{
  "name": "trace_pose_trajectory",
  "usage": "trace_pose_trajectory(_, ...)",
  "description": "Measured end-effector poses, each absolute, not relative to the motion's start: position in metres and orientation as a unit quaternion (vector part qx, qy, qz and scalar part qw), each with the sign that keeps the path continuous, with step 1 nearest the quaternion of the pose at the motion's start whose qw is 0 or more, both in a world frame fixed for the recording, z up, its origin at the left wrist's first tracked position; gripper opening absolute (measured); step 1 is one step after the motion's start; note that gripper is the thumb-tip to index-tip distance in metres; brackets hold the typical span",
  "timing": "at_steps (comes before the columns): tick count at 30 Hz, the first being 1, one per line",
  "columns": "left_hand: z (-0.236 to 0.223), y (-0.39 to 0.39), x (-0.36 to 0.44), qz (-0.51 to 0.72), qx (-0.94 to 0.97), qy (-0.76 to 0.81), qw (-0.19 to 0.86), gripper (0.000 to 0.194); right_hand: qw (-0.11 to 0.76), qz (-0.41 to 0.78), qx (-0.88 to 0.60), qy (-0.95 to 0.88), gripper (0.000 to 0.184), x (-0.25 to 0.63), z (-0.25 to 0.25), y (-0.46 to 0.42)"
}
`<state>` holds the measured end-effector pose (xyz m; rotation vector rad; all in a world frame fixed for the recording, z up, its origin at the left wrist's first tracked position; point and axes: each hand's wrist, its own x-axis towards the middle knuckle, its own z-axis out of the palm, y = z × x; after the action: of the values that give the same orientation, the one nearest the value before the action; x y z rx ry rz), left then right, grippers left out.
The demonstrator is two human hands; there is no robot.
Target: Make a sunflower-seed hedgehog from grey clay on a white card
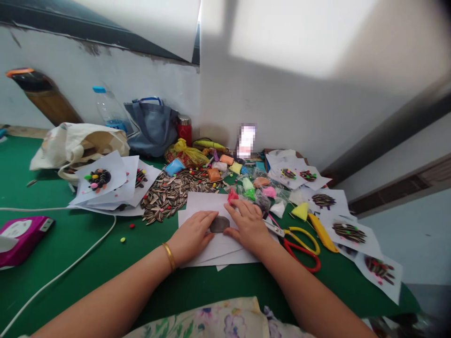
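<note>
A flat grey-brown lump of clay (219,224) lies on a stack of white paper sheets (204,203) on the green table (88,244). My left hand (192,234), with a gold bangle at the wrist, rests flat on the paper and its fingertips press the clay's left edge. My right hand (248,223) lies on the other side, thumb and fingers touching the clay's right edge. Both hands have their fingers stretched out over the paper. A heap of striped sunflower seeds (169,195) sits just beyond my left hand.
Small bags of coloured clay (246,180) lie behind the paper. Red and yellow scissors (299,241) and a yellow knife (322,232) lie right of my right hand. Finished seed pictures (347,232) line the right edge, more (102,180) at left. A white cable (70,267) crosses the table.
</note>
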<state>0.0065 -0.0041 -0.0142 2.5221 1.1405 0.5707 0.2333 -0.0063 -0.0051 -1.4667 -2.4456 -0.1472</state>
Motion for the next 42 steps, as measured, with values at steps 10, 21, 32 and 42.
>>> trace_pose_trajectory(10, -0.014, -0.003, 0.006, 0.187, 0.864, 0.428, 0.187, 0.062, 0.151, -0.025, -0.518, -0.842, 0.068, 0.216, -0.007, -0.006)
trace_pose_trajectory(21, -0.016, 0.001, 0.004, 0.199, 0.858, 0.430, 0.197, 0.066, 0.178, 0.003, -0.532, -0.828, 0.067, 0.199, -0.009, -0.005)
trace_pose_trajectory(32, -0.015, 0.002, 0.000, 0.164, 0.854, 0.483, 0.098, 0.064, 0.180, 0.006, -0.426, -0.887, 0.026, 0.210, -0.003, -0.023)
trace_pose_trajectory(42, -0.017, 0.001, 0.000, 0.172, 0.856, 0.476, 0.106, 0.062, 0.150, 0.001, -0.441, -0.885, 0.034, 0.202, -0.006, -0.022)
